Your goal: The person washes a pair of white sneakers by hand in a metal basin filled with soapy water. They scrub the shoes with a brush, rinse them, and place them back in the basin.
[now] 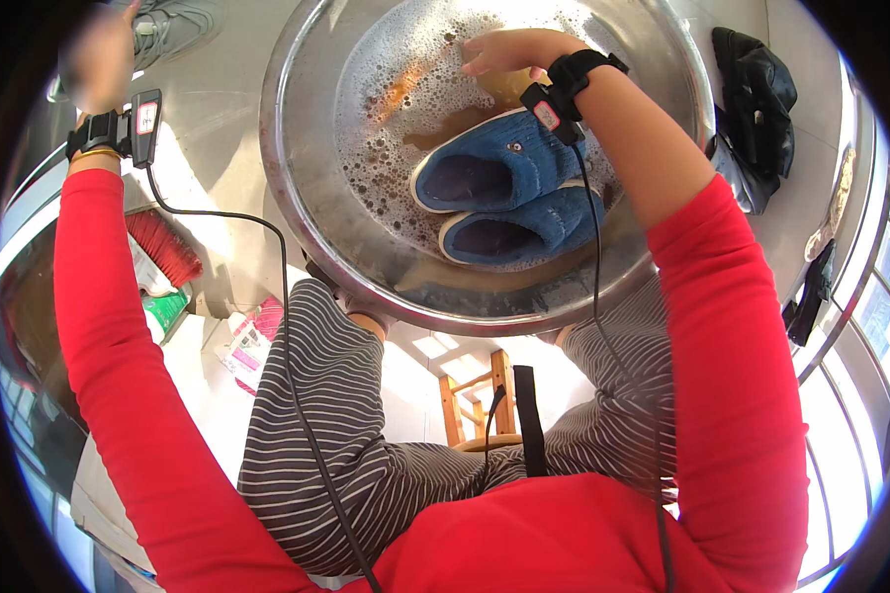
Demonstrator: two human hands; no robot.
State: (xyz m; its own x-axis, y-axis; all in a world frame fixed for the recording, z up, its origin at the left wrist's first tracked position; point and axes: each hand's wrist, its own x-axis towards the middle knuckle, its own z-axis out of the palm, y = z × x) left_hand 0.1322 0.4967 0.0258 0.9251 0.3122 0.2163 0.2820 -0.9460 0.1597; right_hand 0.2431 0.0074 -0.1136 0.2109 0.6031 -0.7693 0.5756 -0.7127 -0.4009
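Red sleeves, striped trousers (pixel 346 435) nearest lens. Steel basin (pixel 307 198) beyond knees, filled with soapy brown water. Two blue slippers (pixel 509 203) side by side in suds. Right hand (pixel 509 51) dipped beyond slippers, fingers together, loosely curled, holding nothing visible. Left hand (pixel 99 59) raised outside basin, blurred; grip unclear. Red brush (pixel 163 247) on floor left.

Red long sleeves (pixel 109 326); grey striped trousers (pixel 336 415); black wrist straps (pixel 576 71) carried small sensor boxes, black cables (pixel 297 395) trailing down.
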